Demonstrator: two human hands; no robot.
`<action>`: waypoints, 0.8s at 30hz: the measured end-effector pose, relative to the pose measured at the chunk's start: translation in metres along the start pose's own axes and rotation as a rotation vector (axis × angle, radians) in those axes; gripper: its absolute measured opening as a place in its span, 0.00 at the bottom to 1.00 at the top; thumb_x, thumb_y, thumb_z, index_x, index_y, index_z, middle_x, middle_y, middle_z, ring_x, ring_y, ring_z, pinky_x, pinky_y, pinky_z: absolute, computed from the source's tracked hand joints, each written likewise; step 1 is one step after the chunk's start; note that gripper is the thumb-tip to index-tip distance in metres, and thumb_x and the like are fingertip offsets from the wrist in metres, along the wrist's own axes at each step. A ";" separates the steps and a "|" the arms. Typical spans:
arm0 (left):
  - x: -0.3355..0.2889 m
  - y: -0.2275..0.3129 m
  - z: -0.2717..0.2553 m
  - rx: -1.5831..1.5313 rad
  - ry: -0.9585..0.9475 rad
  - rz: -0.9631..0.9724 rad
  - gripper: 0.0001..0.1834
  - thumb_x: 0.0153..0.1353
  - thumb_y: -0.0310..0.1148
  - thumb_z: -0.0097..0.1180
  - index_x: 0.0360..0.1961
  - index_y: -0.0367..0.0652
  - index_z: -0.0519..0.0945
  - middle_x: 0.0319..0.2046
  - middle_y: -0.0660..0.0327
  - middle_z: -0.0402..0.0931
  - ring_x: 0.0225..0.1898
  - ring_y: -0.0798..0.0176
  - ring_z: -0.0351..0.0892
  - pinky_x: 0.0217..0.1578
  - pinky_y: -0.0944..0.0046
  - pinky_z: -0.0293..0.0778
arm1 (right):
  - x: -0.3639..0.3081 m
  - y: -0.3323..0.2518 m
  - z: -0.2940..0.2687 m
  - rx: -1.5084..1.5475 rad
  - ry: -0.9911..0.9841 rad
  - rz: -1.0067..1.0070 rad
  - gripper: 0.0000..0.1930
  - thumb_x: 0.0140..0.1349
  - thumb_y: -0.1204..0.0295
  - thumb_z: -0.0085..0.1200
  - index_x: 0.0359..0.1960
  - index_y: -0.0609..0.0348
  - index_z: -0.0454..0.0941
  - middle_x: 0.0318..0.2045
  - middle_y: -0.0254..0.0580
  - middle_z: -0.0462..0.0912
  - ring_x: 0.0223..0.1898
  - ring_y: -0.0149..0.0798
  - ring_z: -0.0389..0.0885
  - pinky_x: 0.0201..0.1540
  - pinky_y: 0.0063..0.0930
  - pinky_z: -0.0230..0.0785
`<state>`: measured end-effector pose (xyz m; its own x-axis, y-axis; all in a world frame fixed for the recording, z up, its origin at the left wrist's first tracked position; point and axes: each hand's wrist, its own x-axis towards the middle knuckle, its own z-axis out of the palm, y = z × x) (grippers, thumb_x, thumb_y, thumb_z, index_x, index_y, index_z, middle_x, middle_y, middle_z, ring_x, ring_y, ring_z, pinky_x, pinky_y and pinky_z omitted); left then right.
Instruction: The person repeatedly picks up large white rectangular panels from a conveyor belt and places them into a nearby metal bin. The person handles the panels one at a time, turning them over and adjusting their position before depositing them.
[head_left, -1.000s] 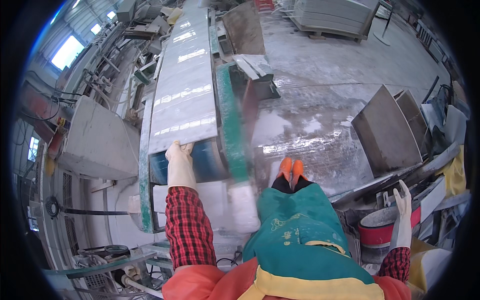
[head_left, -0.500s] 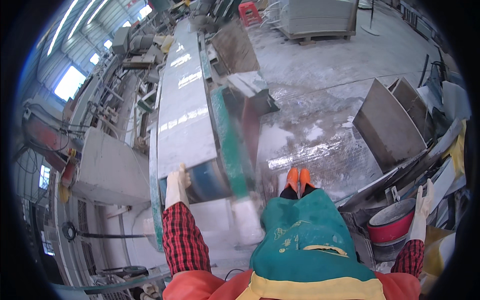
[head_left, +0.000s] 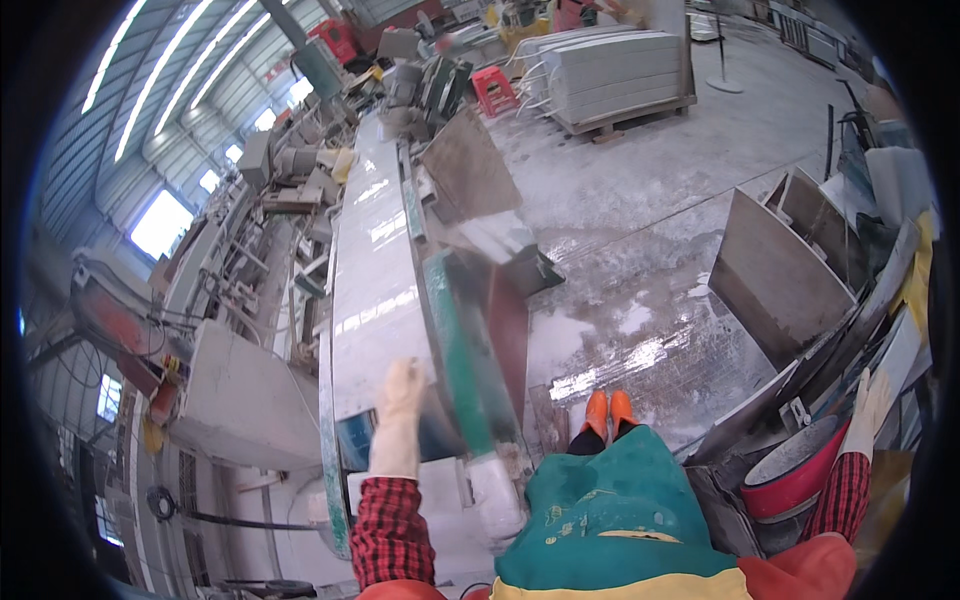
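Observation:
A long pale, wet stone slab [head_left: 372, 345] lies on a narrow conveyor with a blue belt [head_left: 357, 442] showing past its near end. My left hand [head_left: 402, 392], in a cream glove, is at the slab's near edge with its fingers curled; the fingertips are slightly blurred and their underside is hidden. Out to the right, my right hand [head_left: 868, 405], gloved the same way, has its fingers stretched out. It is beside a long pale strip [head_left: 905, 345], above a red bucket [head_left: 790, 480]; whether it touches the strip I cannot tell.
A green rail [head_left: 462, 360] runs along the conveyor's right side. Brownish panels [head_left: 775, 280] lean at the right. Stacked slabs [head_left: 615, 80] stand on a pallet beyond the wet floor [head_left: 640, 290], near a red stool [head_left: 492, 92]. A pale block-shaped housing [head_left: 245, 400] stands left.
The view has tilted up, so the scene sits lower. My left hand has moved right along the slab's near edge. My right hand stays out at the right, fingers still stretched.

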<state>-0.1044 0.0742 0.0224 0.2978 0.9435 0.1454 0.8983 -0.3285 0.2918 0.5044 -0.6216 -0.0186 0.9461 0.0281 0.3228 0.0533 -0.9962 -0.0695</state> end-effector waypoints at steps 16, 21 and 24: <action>-0.017 0.087 0.093 -0.187 0.260 0.620 0.24 0.57 0.25 0.57 0.57 0.37 0.73 0.54 0.47 0.74 0.56 0.40 0.71 0.58 0.48 0.68 | -0.041 -0.058 -0.045 -0.065 0.009 0.327 0.31 0.68 0.47 0.45 0.71 0.40 0.61 0.71 0.36 0.61 0.72 0.45 0.59 0.66 0.67 0.54; -0.020 0.083 0.086 -0.236 0.265 0.612 0.23 0.56 0.25 0.57 0.54 0.37 0.73 0.48 0.47 0.74 0.50 0.39 0.71 0.54 0.47 0.68 | -0.063 -0.075 -0.065 0.000 -0.091 0.338 0.34 0.68 0.48 0.48 0.73 0.39 0.57 0.73 0.41 0.59 0.73 0.51 0.56 0.67 0.68 0.54; -0.020 0.089 0.083 -0.259 0.240 0.599 0.22 0.55 0.25 0.58 0.53 0.37 0.73 0.47 0.48 0.74 0.50 0.39 0.71 0.53 0.47 0.68 | -0.073 -0.074 -0.077 -0.003 -0.099 0.277 0.34 0.67 0.51 0.50 0.72 0.46 0.60 0.69 0.47 0.64 0.71 0.53 0.59 0.68 0.61 0.56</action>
<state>-0.0037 0.0299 -0.0327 0.6115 0.5705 0.5483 0.4867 -0.8176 0.3078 0.4065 -0.5559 0.0356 0.9511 -0.2371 0.1978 -0.2121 -0.9672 -0.1397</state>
